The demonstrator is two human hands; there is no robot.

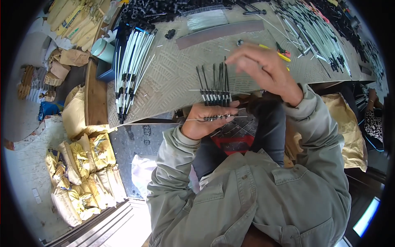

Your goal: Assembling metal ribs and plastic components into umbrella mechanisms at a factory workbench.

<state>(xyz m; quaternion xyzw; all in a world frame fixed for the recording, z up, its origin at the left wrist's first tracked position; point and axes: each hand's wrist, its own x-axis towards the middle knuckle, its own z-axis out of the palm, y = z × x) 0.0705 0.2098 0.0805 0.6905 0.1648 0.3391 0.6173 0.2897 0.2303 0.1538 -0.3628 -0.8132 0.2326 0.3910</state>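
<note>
A row of thin black rods with white sections (217, 98) stands side by side in my left hand (203, 123). My fingers are wrapped round their lower part, over my lap at the table's front edge. Fine pale wires cross the row above and below the hand. Up and to the right, my right hand (265, 70) hovers over the table with its fingers bent toward the rod tips. Motion smears those fingers, so whether anything small is between them cannot be made out. Just beyond it lie a yellow-handled tool (284, 57) and a small red-and-black tool (283, 50).
A bundle of pale rods with black fittings (131, 61) lies at the table's left, beside a light green cup (103, 49). A flat brown strip (220, 34) and clear thin sticks (207, 19) lie farther back. More pale rods (312, 35) spread at right. Yellow-wrapped packages (84, 173) are stacked left.
</note>
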